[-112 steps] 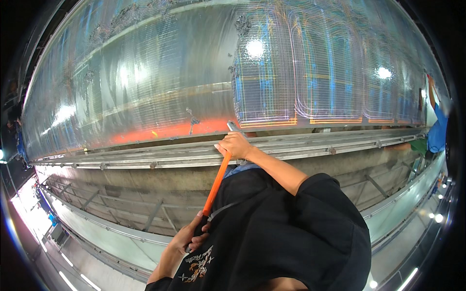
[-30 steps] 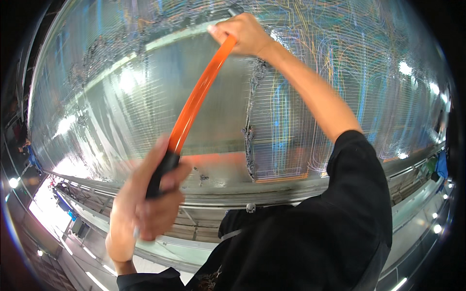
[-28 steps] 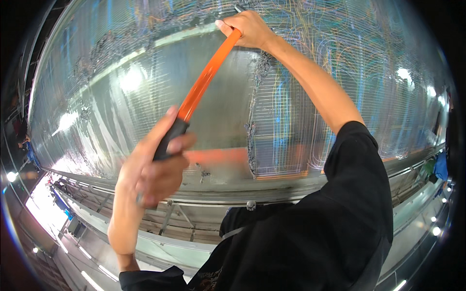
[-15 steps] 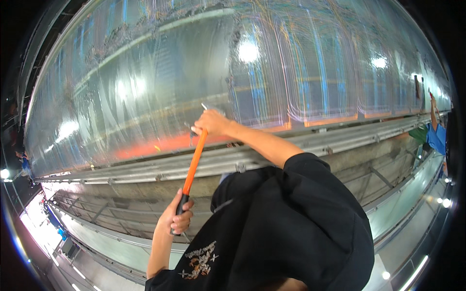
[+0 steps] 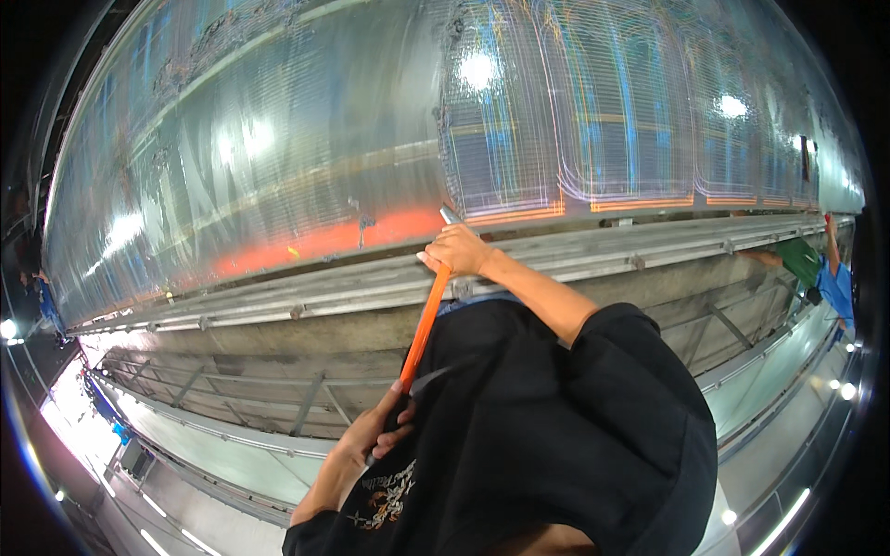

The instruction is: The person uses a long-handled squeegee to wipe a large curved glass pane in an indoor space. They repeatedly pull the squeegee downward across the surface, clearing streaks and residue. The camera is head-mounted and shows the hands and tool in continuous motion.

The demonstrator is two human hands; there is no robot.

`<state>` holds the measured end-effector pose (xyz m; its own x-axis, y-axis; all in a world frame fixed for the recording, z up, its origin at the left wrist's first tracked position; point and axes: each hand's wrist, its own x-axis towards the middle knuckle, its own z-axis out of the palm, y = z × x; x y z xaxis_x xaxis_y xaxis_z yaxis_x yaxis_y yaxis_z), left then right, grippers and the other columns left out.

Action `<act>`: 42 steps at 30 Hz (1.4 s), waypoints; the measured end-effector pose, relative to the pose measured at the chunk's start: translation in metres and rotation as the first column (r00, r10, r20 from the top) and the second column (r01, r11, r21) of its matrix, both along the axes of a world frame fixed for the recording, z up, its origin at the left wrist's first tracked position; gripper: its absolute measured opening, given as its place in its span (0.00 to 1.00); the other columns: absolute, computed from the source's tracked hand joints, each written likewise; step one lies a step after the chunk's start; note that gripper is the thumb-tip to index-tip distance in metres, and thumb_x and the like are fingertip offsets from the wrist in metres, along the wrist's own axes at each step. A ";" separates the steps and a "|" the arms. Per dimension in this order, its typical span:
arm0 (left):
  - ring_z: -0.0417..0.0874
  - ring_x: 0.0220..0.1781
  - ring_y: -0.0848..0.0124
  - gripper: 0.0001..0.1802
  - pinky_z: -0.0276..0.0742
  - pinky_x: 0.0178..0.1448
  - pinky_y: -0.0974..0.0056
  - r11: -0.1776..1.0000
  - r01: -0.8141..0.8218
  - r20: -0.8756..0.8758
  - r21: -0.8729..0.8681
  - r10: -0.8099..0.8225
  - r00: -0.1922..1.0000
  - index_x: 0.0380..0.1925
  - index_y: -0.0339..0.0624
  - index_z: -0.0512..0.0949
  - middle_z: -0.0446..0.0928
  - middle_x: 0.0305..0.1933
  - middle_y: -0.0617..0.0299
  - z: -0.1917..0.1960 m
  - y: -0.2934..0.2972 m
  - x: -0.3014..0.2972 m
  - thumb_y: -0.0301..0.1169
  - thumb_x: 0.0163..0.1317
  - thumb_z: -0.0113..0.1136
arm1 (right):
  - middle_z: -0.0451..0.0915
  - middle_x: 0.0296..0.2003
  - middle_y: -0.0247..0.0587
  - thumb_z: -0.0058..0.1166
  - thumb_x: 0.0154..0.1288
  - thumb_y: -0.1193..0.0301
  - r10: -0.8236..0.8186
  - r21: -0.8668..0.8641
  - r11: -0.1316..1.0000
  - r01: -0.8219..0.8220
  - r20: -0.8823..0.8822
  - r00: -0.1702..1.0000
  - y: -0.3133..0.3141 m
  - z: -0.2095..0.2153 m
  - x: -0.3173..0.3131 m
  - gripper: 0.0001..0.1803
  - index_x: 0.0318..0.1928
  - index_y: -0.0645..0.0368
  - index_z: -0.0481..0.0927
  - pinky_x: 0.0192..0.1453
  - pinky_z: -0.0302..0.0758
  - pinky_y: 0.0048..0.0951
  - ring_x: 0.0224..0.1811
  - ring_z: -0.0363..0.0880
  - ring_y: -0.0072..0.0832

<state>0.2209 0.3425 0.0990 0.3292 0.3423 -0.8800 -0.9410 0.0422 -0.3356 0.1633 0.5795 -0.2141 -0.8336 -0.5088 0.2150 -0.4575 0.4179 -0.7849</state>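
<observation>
I hold a long orange-handled tool [image 5: 426, 320] with a black grip. My left hand [image 5: 375, 431] is closed around the grip at the lower end, close to my black shirt. Farther up, my right hand [image 5: 459, 250] is wrapped round the upper shaft, and a short pale metal end sticks out beyond it. That end lies at the near edge of a long, glossy wet panel [image 5: 371, 120], beside a red-orange band [image 5: 389, 230]. What the metal end looks like under my fingers is hidden. A small dark smear [image 5: 363, 227] marks the panel left of my right hand.
Thin coloured lines [image 5: 626, 139] cover the panel's right part; the left part is plain grey. A metal rail [image 5: 371, 287] runs along its near edge, with a railing [image 5: 311, 398] below. At far right, a person in blue [image 5: 834, 283] reaches to the panel; someone in green is beside them.
Both hands have moved right with the tool, my right hand also coming slightly nearer to me. The dark smear on the panel now shows free of my right hand.
</observation>
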 end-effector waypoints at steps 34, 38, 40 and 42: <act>0.54 0.04 0.79 0.31 0.49 0.04 0.69 0.859 -0.355 -0.042 0.369 0.397 0.917 0.28 0.52 0.67 0.57 0.09 0.73 -0.077 0.047 -0.300 0.65 0.78 0.37 | 0.77 0.18 0.38 0.51 0.73 0.55 -0.037 0.110 0.993 0.046 -0.088 0.995 0.068 0.001 -0.379 0.25 0.18 0.50 0.73 0.33 0.74 0.48 0.22 0.76 0.44; 0.57 0.04 0.78 0.32 0.52 0.04 0.67 0.752 -0.612 0.173 0.245 0.587 0.791 0.30 0.50 0.67 0.59 0.09 0.70 -0.072 -0.044 -0.140 0.66 0.77 0.37 | 0.79 0.24 0.48 0.57 0.65 0.48 0.119 0.112 0.987 -0.113 -0.054 0.991 -0.023 -0.005 -0.236 0.25 0.23 0.56 0.77 0.42 0.75 0.54 0.32 0.80 0.51; 0.56 0.04 0.79 0.32 0.51 0.05 0.68 0.796 -0.552 0.186 0.247 0.520 0.834 0.28 0.52 0.65 0.58 0.09 0.71 -0.067 -0.072 -0.065 0.68 0.75 0.39 | 0.79 0.27 0.46 0.59 0.63 0.47 0.242 0.119 0.965 -0.236 -0.040 0.970 -0.039 0.006 -0.161 0.24 0.26 0.56 0.77 0.41 0.74 0.53 0.35 0.80 0.49; 0.53 0.04 0.80 0.33 0.49 0.05 0.70 0.861 -0.473 0.149 0.187 0.451 0.880 0.28 0.52 0.64 0.57 0.09 0.72 -0.058 -0.090 0.000 0.69 0.74 0.40 | 0.79 0.30 0.45 0.61 0.60 0.46 0.272 0.058 0.961 -0.271 -0.020 0.962 -0.055 0.021 -0.089 0.24 0.28 0.56 0.77 0.39 0.73 0.52 0.37 0.81 0.48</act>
